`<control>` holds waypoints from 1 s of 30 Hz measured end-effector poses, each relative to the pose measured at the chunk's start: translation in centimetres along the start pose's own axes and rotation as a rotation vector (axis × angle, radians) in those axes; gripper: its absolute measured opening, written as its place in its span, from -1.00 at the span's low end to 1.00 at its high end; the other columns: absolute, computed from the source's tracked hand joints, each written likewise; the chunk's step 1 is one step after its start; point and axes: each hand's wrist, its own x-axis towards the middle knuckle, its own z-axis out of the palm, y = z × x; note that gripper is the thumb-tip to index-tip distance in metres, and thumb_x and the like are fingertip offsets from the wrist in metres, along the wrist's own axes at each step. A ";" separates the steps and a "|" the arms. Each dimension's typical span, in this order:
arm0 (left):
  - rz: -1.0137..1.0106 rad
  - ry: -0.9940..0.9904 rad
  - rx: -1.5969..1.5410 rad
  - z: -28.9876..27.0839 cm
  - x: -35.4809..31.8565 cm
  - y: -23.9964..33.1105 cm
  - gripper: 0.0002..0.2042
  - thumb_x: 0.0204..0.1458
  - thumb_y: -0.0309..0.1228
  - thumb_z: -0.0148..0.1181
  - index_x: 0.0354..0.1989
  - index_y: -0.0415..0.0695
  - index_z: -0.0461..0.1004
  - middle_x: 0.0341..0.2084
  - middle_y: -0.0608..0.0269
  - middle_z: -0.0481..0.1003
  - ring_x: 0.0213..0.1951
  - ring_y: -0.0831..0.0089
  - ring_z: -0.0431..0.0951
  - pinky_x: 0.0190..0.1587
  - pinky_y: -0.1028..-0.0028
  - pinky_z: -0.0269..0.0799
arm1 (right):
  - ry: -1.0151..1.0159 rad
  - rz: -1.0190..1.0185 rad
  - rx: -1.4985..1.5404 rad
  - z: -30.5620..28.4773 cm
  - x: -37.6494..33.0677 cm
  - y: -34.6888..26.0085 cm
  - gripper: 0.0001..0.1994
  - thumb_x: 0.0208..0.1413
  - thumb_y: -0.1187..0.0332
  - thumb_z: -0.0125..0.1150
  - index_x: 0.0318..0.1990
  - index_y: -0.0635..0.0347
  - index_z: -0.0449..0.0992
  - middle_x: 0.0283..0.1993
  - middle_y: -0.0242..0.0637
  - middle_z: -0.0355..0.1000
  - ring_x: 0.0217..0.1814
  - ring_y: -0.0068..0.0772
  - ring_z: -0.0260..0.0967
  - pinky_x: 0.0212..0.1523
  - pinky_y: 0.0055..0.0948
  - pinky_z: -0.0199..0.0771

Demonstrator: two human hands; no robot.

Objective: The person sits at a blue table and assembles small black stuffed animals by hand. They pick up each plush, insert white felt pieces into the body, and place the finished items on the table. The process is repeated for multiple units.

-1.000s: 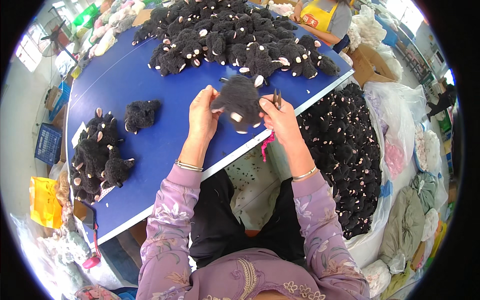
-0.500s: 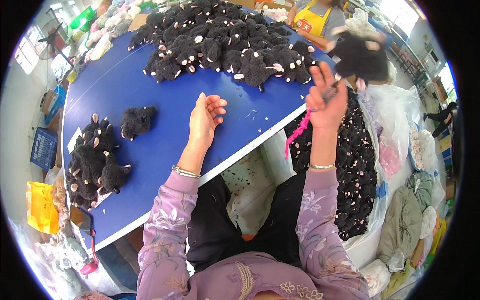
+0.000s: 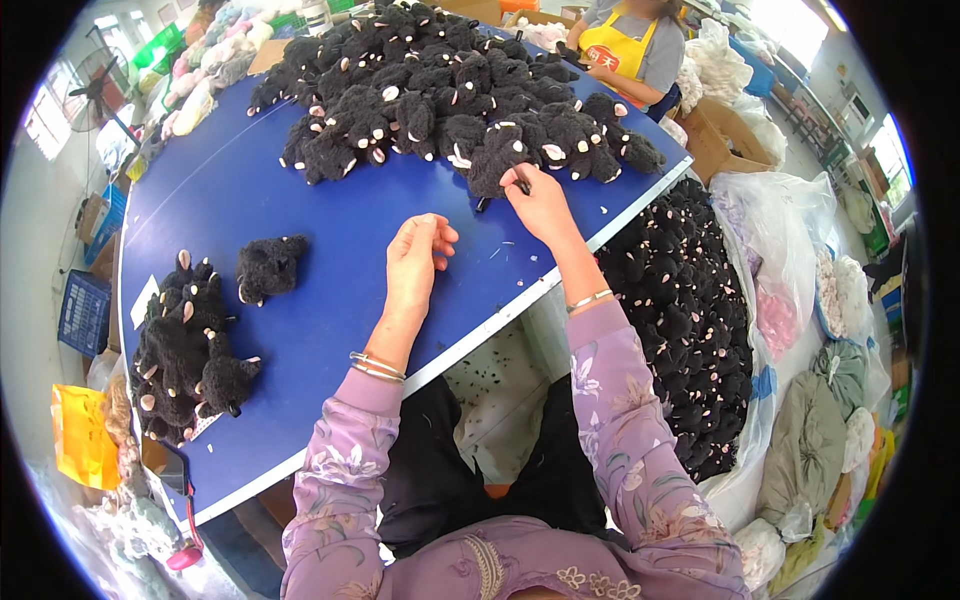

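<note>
A heap of black plush toys [image 3: 400, 85] with pale pink ears and feet lies across the far part of the blue table [image 3: 350, 220]. At its near edge my right hand [image 3: 543, 207] has its fingers closed on one black plush toy [image 3: 497, 155]. Between those fingers shows a small dark tool [image 3: 522, 187], mostly hidden. My left hand [image 3: 412, 262] is raised over the table, fingers loosely curled and nothing visible in them. To its left sit a single black plush toy [image 3: 270, 268] and a smaller pile of black plush toys [image 3: 185, 350].
Right of the table edge, a large bag [image 3: 690, 330] is full of black plush toys. A cardboard box [image 3: 725, 140] stands beyond it. Across the table is a person in a yellow apron [image 3: 615, 50]. An orange bag [image 3: 85, 435] stands at the left.
My right hand has swung left from beyond the table edge to the heap. The black plush toy in the air at upper right has gone from there. My left hand's fingers have drawn closer together.
</note>
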 end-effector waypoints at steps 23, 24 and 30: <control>0.032 -0.252 0.082 0.5 -1.2 -0.3 -0.81 0.11 -0.45 0.08 -0.16 -0.29 0.47 -0.36 0.32 0.53 -0.34 0.63 0.49 -0.24 0.58 0.42 | -0.192 0.193 0.480 -3.1 -5.7 -6.7 -0.78 0.05 0.30 0.27 -0.23 0.23 0.50 -0.47 -0.54 0.32 -0.56 -0.80 0.09 -0.59 -0.69 0.07; 0.012 -0.253 0.056 0.4 -1.0 -0.4 -0.82 0.12 -0.45 0.07 -0.18 -0.29 0.48 -0.37 0.33 0.53 -0.36 0.64 0.48 -0.26 0.60 0.42 | -0.131 0.223 0.518 -3.0 -5.5 -6.4 -0.81 0.05 0.31 0.26 -0.28 0.24 0.50 -0.47 -0.52 0.34 -0.52 -0.78 0.13 -0.55 -0.67 0.13; 0.014 -0.037 0.010 0.8 -1.0 0.3 -0.82 0.15 -0.45 0.03 -0.16 -0.28 0.46 -0.35 0.30 0.53 -0.36 0.61 0.50 -0.29 0.58 0.43 | -0.042 0.072 0.479 -2.3 -6.0 -6.6 -0.84 0.07 0.35 0.23 -0.39 0.26 0.45 -0.52 -0.51 0.34 -0.48 -0.77 0.19 -0.49 -0.67 0.19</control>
